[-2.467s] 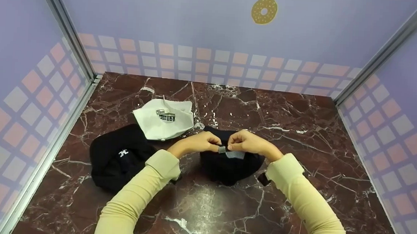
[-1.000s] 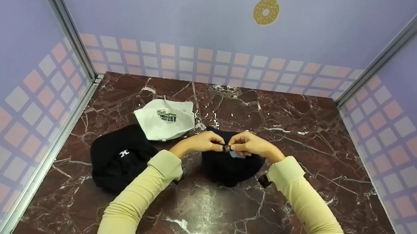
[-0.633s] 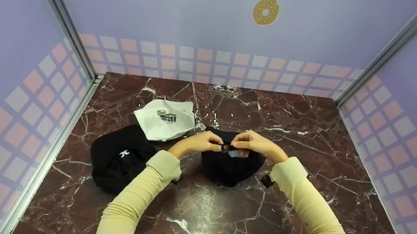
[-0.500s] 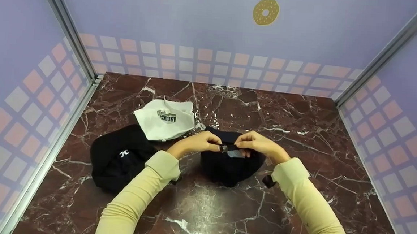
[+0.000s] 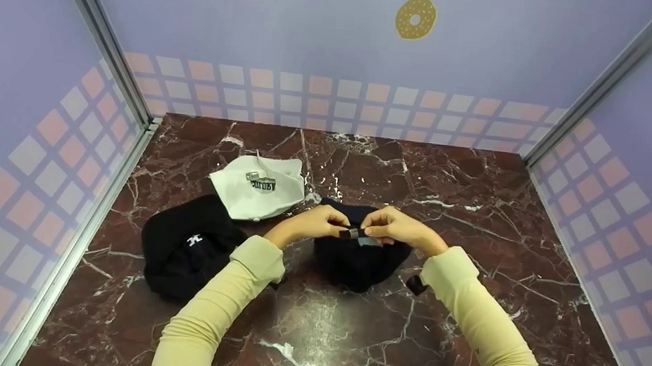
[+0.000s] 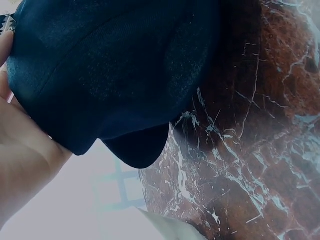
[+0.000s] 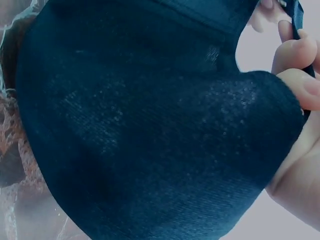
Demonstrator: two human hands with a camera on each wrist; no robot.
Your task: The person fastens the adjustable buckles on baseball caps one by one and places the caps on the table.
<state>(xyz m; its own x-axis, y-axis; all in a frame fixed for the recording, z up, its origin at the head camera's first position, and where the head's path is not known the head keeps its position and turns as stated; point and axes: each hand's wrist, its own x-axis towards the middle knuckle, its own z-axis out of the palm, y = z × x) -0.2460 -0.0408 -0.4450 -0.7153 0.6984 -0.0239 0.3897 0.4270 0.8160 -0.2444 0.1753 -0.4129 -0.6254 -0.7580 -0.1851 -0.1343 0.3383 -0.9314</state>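
Observation:
In the head view a black baseball cap [image 5: 357,267] stands before me, its back strap and opening turned up toward me. My left hand [image 5: 315,222] pinches the strap's buckle [image 5: 349,233] at the left of the opening. At the right of it, my right hand [image 5: 397,227] pinches the strap between thumb and fingers. In the left wrist view, the cap's crown [image 6: 115,65] and brim [image 6: 140,145] show, with a bit of metal [image 6: 10,22] by the fingers. The dark strap [image 7: 298,17] runs through the fingers in the right wrist view.
Left of my left sleeve lies another black cap [image 5: 186,248] with a small white emblem. A white cap [image 5: 260,196] with dark lettering sits behind it, touching or overlapping it. Patterned panels [image 5: 334,47] enclose the brown marble tabletop [image 5: 461,185] at the back and sides.
My right hand drew right, away from the buckle, until half a second ago, and is now slightly back left. The buckle has tilted in my left hand. The other caps stay put.

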